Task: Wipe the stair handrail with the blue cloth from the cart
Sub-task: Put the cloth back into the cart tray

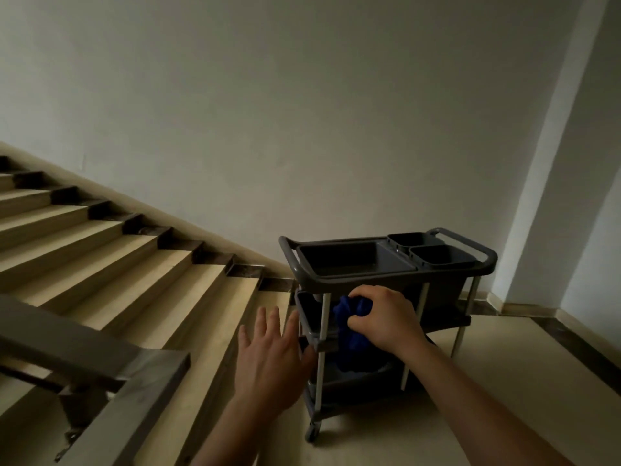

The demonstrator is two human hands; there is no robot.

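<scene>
Head view, dim stairwell landing. Right hand (383, 317) reaches to the grey cart (386, 274), fingers and thumb curled round the blue cloth (349, 331), bunching its top; rest of the cloth hangs down in front of the cart's middle shelf (311, 317), between two of the light uprights. Whether the cloth's lower end touches the bottom shelf: cannot tell, too dark. Left hand (272, 358) is spread flat, fingers straight and apart, holding nothing, just beside the cart's near-left upright (323, 334), over the foot of the stairs. Cart top has a shallow tray (353, 260) and two small square bins (433, 250) side by side at its right end, push handles at both ends; one caster (311, 432) shows at the near corner. Stair handrail (84, 354), dark flat rail, crosses the lower left corner, well apart from both hands. Stairs (134, 264) with light treads rise to the left along the white wall (302, 112). Cart stands on the pale floor (504, 381) against that wall.
</scene>
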